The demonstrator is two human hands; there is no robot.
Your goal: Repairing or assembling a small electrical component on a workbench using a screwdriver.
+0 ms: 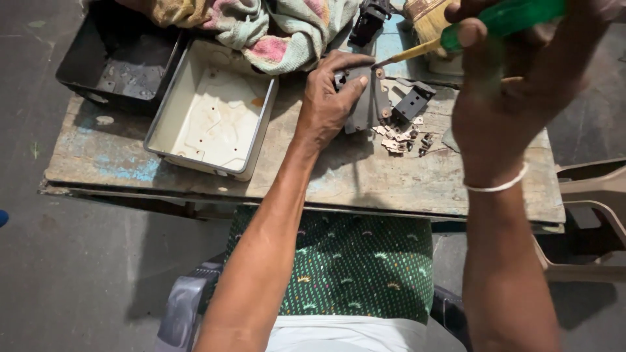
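Since our left hand [326, 104] only pins the dark switch block [368, 98] on the bench [365, 179] with clenched fingers, the screwdriver [456, 36] could skid off its screw and jab them. Our right hand [515, 78] grips the green handle, wrist raised, tip angled down-left.

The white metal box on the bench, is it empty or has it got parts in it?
Empty. The white metal box lies open side up on the wooden bench, and only its bare floor with small holes and stains shows.
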